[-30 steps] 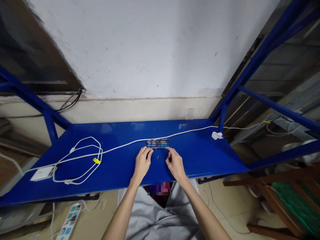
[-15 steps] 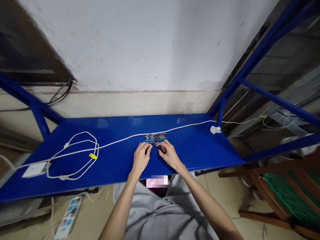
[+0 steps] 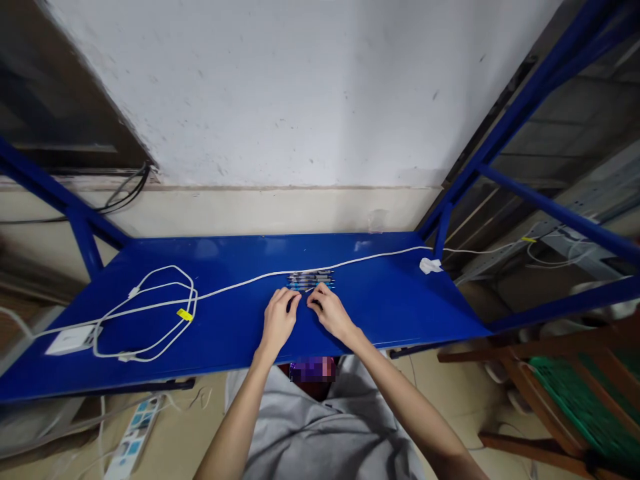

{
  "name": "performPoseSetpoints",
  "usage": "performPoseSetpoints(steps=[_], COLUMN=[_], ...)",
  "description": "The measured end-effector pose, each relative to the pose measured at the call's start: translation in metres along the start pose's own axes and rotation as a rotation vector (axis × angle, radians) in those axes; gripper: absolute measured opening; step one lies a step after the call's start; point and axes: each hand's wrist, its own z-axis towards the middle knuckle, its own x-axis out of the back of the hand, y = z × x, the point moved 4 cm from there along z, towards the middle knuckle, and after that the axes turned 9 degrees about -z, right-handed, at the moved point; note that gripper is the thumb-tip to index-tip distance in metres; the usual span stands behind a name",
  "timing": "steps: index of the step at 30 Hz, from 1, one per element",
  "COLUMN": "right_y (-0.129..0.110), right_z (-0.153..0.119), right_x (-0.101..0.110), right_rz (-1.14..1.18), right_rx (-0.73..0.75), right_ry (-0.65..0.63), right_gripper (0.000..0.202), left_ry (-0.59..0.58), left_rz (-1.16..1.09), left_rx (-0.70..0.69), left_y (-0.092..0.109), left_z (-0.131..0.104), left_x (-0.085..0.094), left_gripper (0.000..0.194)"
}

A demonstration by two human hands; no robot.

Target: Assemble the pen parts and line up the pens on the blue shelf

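Observation:
A small row of thin pen-like sticks (image 3: 311, 279), dark with blue ends, lies on the blue metal shelf (image 3: 390, 307) near its middle. My left hand (image 3: 278, 321) rests just in front of them, its fingertips curled at the sticks' left end. My right hand (image 3: 331, 312) sits close beside it, its fingertips touching the front of the row. The two hands nearly meet. Whether either hand pinches anything is hidden by the fingers.
A white cable (image 3: 240, 287) runs across the shelf to a coiled loop (image 3: 155, 313) with a yellow tag and a white adapter (image 3: 70, 339) at the left. A white plug (image 3: 430, 265) lies at the right. A power strip (image 3: 131, 445) is on the floor. Wooden frames stand at the right.
My right hand has slid left toward my left hand and up against the row of sticks. The small loose piece seen between the hands earlier is now covered.

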Motion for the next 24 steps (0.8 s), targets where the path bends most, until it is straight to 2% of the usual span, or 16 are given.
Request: performPoseSetpoints(steps=[3, 12, 19, 24], right_y=[0.001, 0.017, 0.006, 0.009], right_z=[0.003, -0.001, -0.002, -0.001], right_x=[0.004, 0.011, 0.017, 0.016], right_rz=[0.095, 0.363, 0.2, 0.168], right_rx=[-0.027, -0.246, -0.114, -0.151], right_ry=[0.061, 0.273, 0.267, 0.251], right_gripper=[0.014, 0.01, 0.019, 0.017], left_ry=[0.005, -0.015, -0.034, -0.034], left_rz=[0.018, 0.072, 0.154, 0.157], left_rx=[0.011, 0.002, -0.003, -0.004], left_y=[-0.002, -0.001, 0.0, 0.001], left_z=[0.0, 0.0, -0.003, -0.003], left_x=[0.0, -0.001, -0.002, -0.001], left_gripper=[0.025, 0.026, 0.024, 0.025])
